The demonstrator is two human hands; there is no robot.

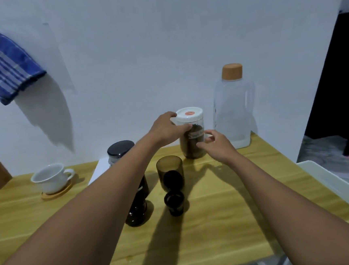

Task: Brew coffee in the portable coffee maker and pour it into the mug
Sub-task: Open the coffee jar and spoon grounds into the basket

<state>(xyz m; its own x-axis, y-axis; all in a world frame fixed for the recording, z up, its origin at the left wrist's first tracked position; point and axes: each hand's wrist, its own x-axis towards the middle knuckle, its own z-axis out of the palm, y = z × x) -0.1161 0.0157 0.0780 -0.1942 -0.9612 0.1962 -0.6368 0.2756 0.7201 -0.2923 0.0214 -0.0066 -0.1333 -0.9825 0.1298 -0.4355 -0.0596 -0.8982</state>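
Note:
A clear jar of brown coffee grounds with a white lid stands at the back of the wooden table. My left hand grips the jar just under the lid. My right hand is at the jar's right side, fingers loosely curved and touching or almost touching it. In front stand the coffee maker's parts: a smoky brown cup, a small black filter piece and a dark body, partly hidden by my left forearm. A white mug sits on a wooden coaster at the left.
A clear water bottle with an orange cap stands right of the jar by the wall. A black-lidded jar sits behind my left arm. A white tray lies off the table's right edge. A blue towel hangs on the wall.

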